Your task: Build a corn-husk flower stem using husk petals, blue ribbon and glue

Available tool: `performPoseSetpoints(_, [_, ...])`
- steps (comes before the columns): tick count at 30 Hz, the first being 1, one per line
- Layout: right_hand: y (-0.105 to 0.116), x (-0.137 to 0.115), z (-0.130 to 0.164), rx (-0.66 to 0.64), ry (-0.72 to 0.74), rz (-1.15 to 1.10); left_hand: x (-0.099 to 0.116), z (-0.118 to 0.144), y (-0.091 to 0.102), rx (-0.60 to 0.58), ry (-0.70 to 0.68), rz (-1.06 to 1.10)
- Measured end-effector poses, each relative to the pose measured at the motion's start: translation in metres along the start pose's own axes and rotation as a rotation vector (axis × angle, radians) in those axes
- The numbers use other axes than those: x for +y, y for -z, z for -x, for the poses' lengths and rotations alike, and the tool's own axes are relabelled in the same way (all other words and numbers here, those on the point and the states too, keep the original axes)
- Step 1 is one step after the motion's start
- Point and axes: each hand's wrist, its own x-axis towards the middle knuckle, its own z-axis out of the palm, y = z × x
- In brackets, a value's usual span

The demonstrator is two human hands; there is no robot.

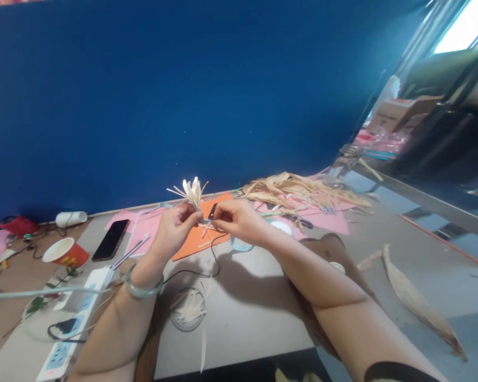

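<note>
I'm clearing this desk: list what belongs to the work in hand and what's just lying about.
In hand: left hand and right hand hold the husk flower; husk pile; husk strips; orange card.
Lying about: phone; red paper cup; power strip.

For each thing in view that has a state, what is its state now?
Left hand: closed on the husk flower, held upright.
Right hand: fingers pinched at the flower's base.
Phone: flat, screen dark.
Red paper cup: tipped on its side.
Power strip: one black plug in.
</note>
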Motion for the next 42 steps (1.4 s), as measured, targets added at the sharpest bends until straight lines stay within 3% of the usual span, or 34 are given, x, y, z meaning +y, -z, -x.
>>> performPoseSetpoints(4, [0.001, 0.002, -0.003, -0.018, -0.046, -0.028, 0.003, 0.0, 0.002, -0.002, 0.004, 0.003])
performPoseSetpoints(11, [0.008, 0.0, -0.007, -0.159, -0.103, -0.113, 0.0, 0.001, 0.004, -0.011, -0.068, -0.112])
performPoseSetpoints(18, [0.004, -0.002, -0.006, -0.102, -0.151, 0.0, -0.002, 0.002, 0.003, -0.009, -0.103, -0.232])
performPoseSetpoints(25, [0.009, 0.009, -0.01, -0.185, -0.126, -0.347, 0.009, 0.009, 0.001, -0.03, -0.125, -0.23])
performPoseSetpoints(32, [0.002, 0.003, -0.005, -0.106, -0.051, -0.278, 0.013, 0.013, 0.001, -0.019, -0.171, -0.229])
performPoseSetpoints(36, [0.004, 0.005, -0.007, -0.182, -0.033, -0.357, 0.014, 0.014, 0.001, -0.017, -0.194, -0.22])
performPoseSetpoints(39, [0.008, 0.008, -0.009, -0.25, -0.08, -0.29, 0.013, 0.014, -0.001, -0.016, -0.188, -0.238])
performPoseSetpoints(42, [0.009, 0.007, -0.009, -0.233, -0.09, -0.218, 0.011, 0.013, -0.003, -0.007, -0.174, -0.283])
